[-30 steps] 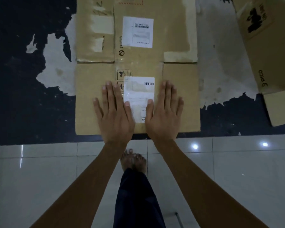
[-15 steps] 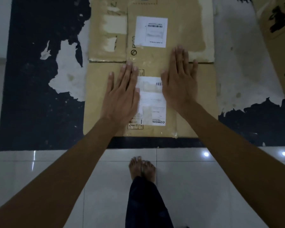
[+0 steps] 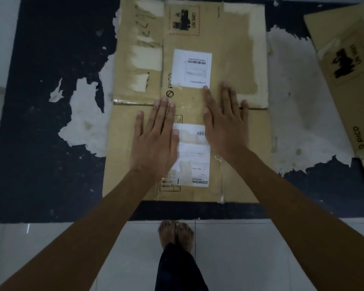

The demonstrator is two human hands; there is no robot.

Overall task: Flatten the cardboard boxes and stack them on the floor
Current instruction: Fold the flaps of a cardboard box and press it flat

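1. Brown cardboard, a flattened box [image 3: 235, 59], lies flat on the worn black floor patch [image 3: 40, 143], just beyond the white tiles [image 3: 40, 248].
2. The left hand [image 3: 156, 143] presses palm-down on its near half, fingers straight and slightly spread, thumb edge over the lower shipping label [image 3: 194, 162].
3. The right hand [image 3: 225, 127] presses flat beside it, fingers straight, index tip touching the upper label [image 3: 191, 68].
4. A second box [image 3: 349, 76], printed PICO, lies at the right edge, apart from the first.
5. Bare feet [image 3: 176, 234] stand on the tiles below.
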